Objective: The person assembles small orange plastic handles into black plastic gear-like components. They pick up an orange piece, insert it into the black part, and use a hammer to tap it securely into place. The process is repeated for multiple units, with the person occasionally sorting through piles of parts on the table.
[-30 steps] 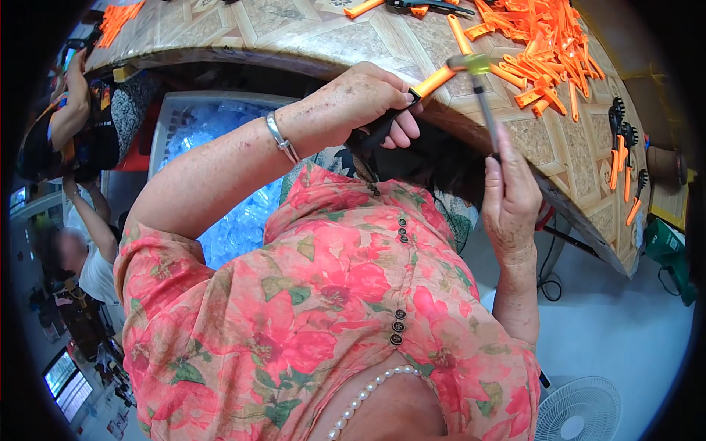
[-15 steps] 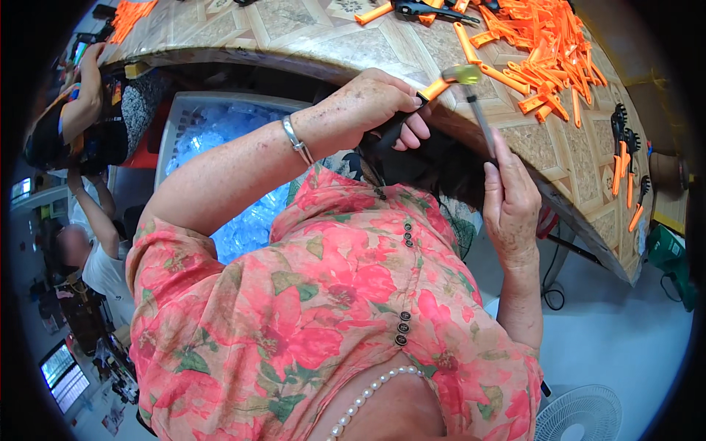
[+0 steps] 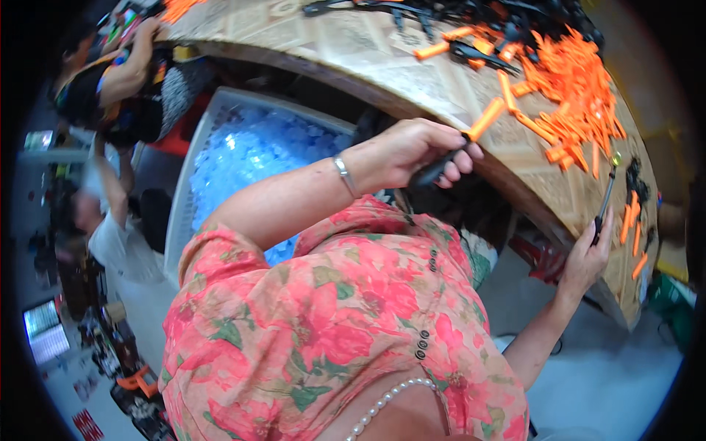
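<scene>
My left hand is closed around a black-and-orange handle piece. Its orange end points up over the table edge, and its black part shows below my fingers. Out to the right, my right hand grips a tool with a thin metal shaft, a dark grip and a small yellow-green head. That head is above the tabletop, close to a group of black-and-orange toothed pieces. A gap separates the tool from the handle piece.
Orange handle parts are heaped on the wooden-patterned table, with black parts behind them. A white tub of bluish clear plastic stands below the table's edge. At left are two people, one in a white top.
My right hand has swung the tool away to the right, off the orange end of the handle piece. My left hand still holds the piece. The whole view has shifted.
</scene>
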